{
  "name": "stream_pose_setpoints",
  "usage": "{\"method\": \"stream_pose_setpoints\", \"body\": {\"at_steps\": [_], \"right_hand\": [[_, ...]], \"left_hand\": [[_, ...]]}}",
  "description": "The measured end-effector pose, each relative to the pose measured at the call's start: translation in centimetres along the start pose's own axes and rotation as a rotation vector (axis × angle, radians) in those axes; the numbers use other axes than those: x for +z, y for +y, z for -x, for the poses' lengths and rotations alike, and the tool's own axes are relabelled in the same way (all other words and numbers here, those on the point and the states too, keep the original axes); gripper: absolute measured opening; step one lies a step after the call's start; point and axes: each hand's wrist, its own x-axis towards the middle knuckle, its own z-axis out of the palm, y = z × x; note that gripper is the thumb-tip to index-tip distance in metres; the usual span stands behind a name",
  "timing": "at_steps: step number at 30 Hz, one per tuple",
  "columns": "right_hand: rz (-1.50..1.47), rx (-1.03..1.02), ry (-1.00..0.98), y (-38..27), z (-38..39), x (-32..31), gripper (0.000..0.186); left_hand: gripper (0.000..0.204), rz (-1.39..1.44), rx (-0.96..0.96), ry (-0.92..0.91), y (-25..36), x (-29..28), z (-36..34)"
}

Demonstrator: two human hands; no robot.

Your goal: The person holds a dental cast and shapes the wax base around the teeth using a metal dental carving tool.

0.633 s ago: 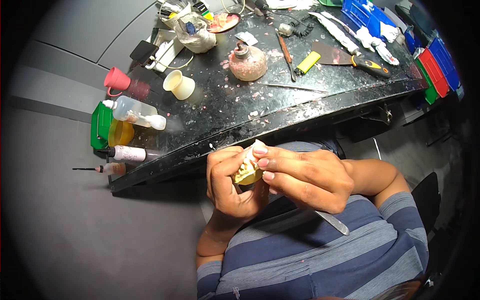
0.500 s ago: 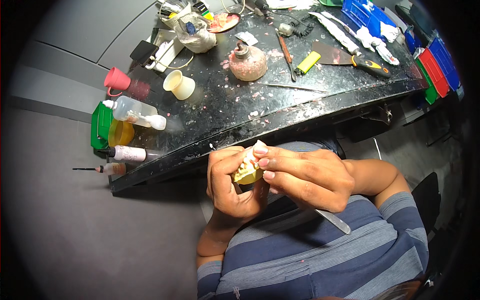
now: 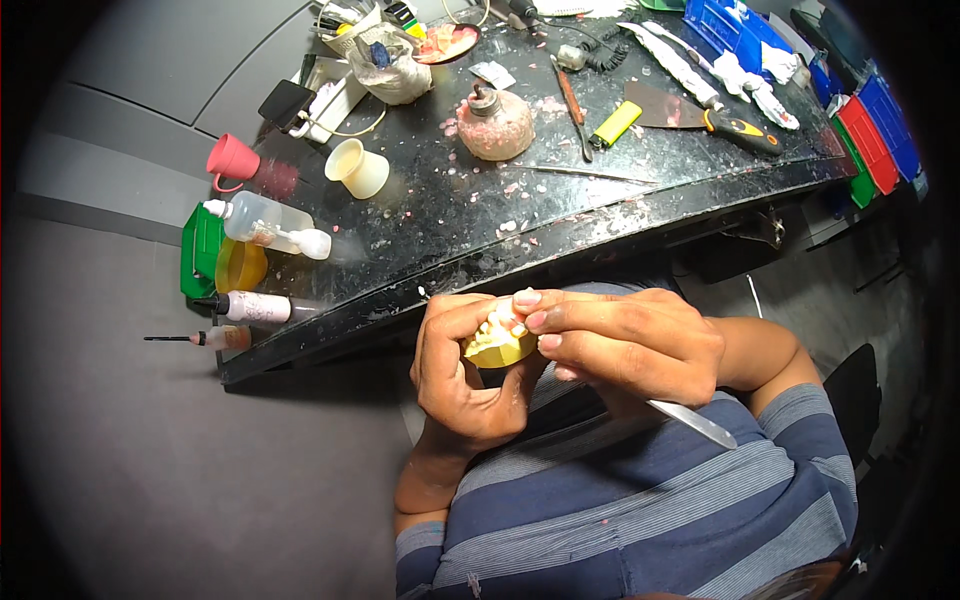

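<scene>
In front of my chest, my left hand is closed around a yellow dental cast with whitish teeth and some pink on its upper side. My right hand lies against the cast's right side, fingertips at the teeth. Tucked in that same hand is a metal tool, perhaps a wax knife; its flat, rounded silver blade sticks out below the palm toward the lower right. The rest of the tool is hidden by the fingers.
On the black bench stand a pink-crusted spirit burner, a cream cup and a pink cup. A yellow lighter, a carver and a scraper lie beyond. Bottles line the left edge.
My right hand has shifted slightly right, and the blade has swung right with it. More of the cast's yellow base now shows. My left hand has hardly moved.
</scene>
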Motion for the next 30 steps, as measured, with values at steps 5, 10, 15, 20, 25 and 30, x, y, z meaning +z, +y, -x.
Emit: {"method": "stream_pose_setpoints", "body": {"at_steps": [5,10,15,20,25,30], "right_hand": [[0.032,-0.041,0.022,0.1,0.2,0.7,0.020],[0.046,-0.010,-0.043,-0.2,0.2,0.3,0.022],[0.075,-0.007,-0.047,-0.2,0.3,0.3,0.022],[0.092,0.032,-0.067,-0.2,0.4,0.1,0.023],[0.039,0.258,-0.133,-0.4,0.0,-1.4,0.026],[-0.067,0.464,-0.125,-0.3,-0.1,-3.4,0.024]], "left_hand": [[0.059,0.011,0.039,-0.009,0.0,-0.1,-0.2],[0.061,-0.008,0.008,0.015,0.0,0.0,0.0],[0.057,-0.045,0.058,0.003,-0.2,0.1,-0.2],[0.050,-0.088,0.080,0.004,-0.2,0.2,-0.2],[0.046,-0.139,0.086,0.050,0.4,0.3,-0.9],[0.058,-0.018,0.009,-0.022,0.0,-0.4,-1.1]]}}
